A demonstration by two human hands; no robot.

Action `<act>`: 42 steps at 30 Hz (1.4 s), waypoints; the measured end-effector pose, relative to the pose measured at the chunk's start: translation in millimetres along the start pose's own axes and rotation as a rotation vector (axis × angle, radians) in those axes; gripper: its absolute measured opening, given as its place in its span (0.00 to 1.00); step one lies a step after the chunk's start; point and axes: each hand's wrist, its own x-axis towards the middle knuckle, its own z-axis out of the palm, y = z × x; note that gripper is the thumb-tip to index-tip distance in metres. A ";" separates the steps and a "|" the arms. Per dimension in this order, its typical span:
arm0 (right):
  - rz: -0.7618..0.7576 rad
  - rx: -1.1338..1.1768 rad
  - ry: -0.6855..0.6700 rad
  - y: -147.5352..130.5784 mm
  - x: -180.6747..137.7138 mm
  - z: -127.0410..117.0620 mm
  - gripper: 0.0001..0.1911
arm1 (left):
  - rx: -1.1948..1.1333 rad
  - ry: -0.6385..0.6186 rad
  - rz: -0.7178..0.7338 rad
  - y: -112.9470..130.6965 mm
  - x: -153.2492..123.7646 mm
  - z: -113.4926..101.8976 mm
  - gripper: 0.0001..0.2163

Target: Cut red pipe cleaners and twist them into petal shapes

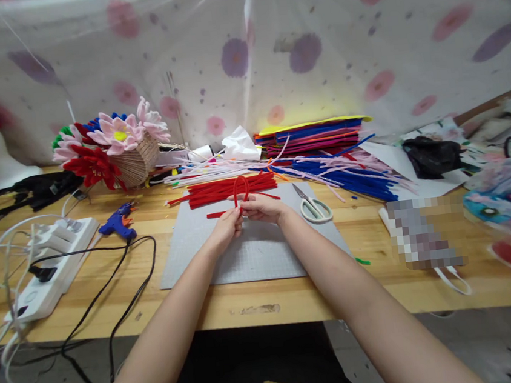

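Observation:
Between my two hands a red pipe cleaner (241, 179) is bent into an upright loop. My left hand (228, 223) pinches its lower end, and my right hand (261, 207) grips it close by, the fingers of both nearly touching. Both hands are above a grey cutting mat (262, 258). Just behind them lies a bundle of red pipe cleaners (210, 192), and a short red piece (215, 215) shows left of my fingers. Scissors (314, 207) with pale green handles rest on the mat to the right of my right hand.
A blue glue gun (119, 222) and white power strip (53, 267) with loose cables lie left. Pipe-cleaner flowers (119, 136) stand behind them. Blue pipe cleaners (350, 178) and stacked coloured ones (314, 138) lie at the back. A blurred object (424, 234) sits right.

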 end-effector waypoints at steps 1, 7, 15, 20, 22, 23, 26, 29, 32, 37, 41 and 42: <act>0.029 0.009 -0.037 3.5 0.9 -2.4 0.19 | -0.002 -0.012 -0.004 -3.4 -0.9 0.3 0.13; -0.071 0.122 0.023 13.6 11.9 -10.3 0.16 | -0.003 -0.056 -0.008 -19.5 -6.3 0.7 0.13; -0.110 0.060 0.206 -6.6 12.5 -7.2 0.15 | 0.015 0.151 0.045 -18.6 -2.9 5.5 0.10; 0.045 0.024 -0.025 2.8 8.3 -6.9 0.15 | -0.035 0.112 0.081 -17.4 -0.7 4.2 0.12; 0.049 -0.028 -0.036 4.6 7.8 -6.7 0.14 | -0.025 0.091 0.077 -19.3 -0.4 3.9 0.12; 0.039 -0.048 -0.021 4.4 7.9 -6.3 0.15 | -0.018 0.087 0.075 -20.3 -0.4 3.9 0.12; 0.055 -0.089 -0.016 1.0 8.4 -4.2 0.16 | 0.004 0.092 0.067 -21.9 -0.8 4.3 0.12; 0.067 -0.090 -0.038 -1.9 10.0 -2.4 0.17 | 0.015 0.063 0.064 -21.2 -2.2 4.0 0.12; -0.029 -0.004 0.029 -3.0 13.6 -3.5 0.15 | 0.018 0.016 0.062 -20.6 -3.6 2.5 0.12; -0.142 0.102 0.179 -9.9 19.5 -10.3 0.14 | 0.017 0.005 0.057 -23.0 -2.9 -0.7 0.11; -0.154 0.111 0.212 -15.5 20.6 -13.0 0.13 | 0.037 0.022 0.063 -24.7 -1.5 -0.5 0.11; -0.156 0.121 0.215 -16.0 20.6 -13.2 0.12 | 0.043 0.024 0.064 -24.7 -1.4 -0.1 0.11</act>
